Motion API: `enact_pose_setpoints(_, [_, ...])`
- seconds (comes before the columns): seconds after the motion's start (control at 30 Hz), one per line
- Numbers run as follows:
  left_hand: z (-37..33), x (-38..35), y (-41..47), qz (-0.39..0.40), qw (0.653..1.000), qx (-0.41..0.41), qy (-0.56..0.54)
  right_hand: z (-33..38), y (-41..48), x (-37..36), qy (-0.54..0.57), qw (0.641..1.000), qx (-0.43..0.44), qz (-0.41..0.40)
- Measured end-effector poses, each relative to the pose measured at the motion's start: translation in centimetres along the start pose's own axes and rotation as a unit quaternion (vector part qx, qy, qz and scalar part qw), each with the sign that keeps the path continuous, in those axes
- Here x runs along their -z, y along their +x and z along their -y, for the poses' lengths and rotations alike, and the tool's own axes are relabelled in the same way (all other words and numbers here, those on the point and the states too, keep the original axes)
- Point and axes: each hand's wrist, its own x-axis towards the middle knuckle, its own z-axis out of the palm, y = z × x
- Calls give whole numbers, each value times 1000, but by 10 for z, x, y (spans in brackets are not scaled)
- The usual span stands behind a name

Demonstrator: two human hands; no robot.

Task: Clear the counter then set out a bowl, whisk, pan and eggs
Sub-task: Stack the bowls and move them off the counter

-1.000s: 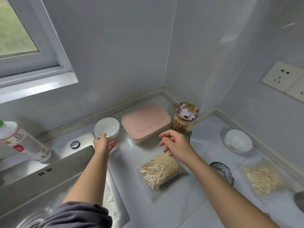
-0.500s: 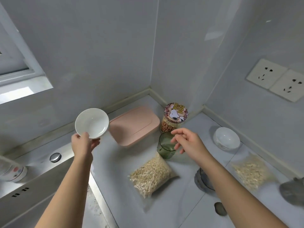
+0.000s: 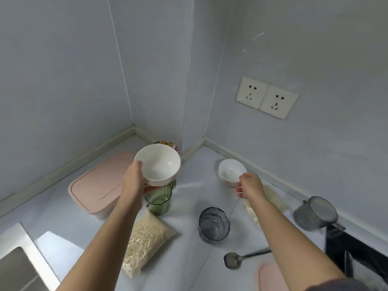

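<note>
White bowl (image 3: 157,164) is up off the counter (image 3: 193,269), tilted w/ its mouth toward the camera, right above a green glass cup (image 3: 158,199) & beside a pink lidded box (image 3: 98,185); L hand (image 3: 134,181) grips it, thumb over the near rim, fingers curled under the base. R hand (image 3: 248,185) hangs at the near edge of a second white bowl (image 3: 231,171) sitting on the counter by the wall, fingers loosely bent, nothing clearly held, can't tell if they touch its rim. Bag of oats (image 3: 144,242), grey tumbler (image 3: 213,224) & spoon (image 3: 233,260) lie nearer the person
</note>
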Motion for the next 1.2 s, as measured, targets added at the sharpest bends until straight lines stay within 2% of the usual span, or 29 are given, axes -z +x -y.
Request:
enact_pose_setpoints(0.17, [19, -44, 0, 36, 999, 12, 33, -24, 57, 5, 66, 991, -118, 9])
enact_pose_setpoints(0.3, [32, -68, 1, 30, 999, 15, 36, -35, 93, -9, 82, 986, -142, 30])
enact_pose_setpoints(0.4, [42, -75, 3, 27, 998, 31, 45, -37, 102, -18, 87, 986, -140, 14])
enact_pose_setpoints(0.6, [51, -73, 6, 52, 995, 19, 82, 0, 54, 0, 48, 997, -58, -21])
enact_pose_setpoints(0.73, [54, -82, 2, 72, 991, -6, 112, 43, 1, 26, 19, 999, 36, 6])
enact_pose_setpoints(0.87, [54, -99, -25, 115, 985, -7, 128, 69, -66, 47, -27, 992, 101, 66])
enact_pose_setpoints(1.0, [54, -111, -65, 170, 975, -30, 138, 62, -104, 61, -86, 984, 117, 100])
enact_pose_setpoints(1.07, [56, -113, -86, 201, 970, -34, 135, 50, -116, 72, -106, 982, 121, 99])
enact_pose_setpoints(1.1, [61, -120, -122, 229, 963, -40, 138, 36, -139, 103, -111, 983, 128, 73])
enact_pose_setpoints(1.2, [64, -121, -137, 221, 965, -43, 133, 21, -146, 114, -121, 983, 115, 79])
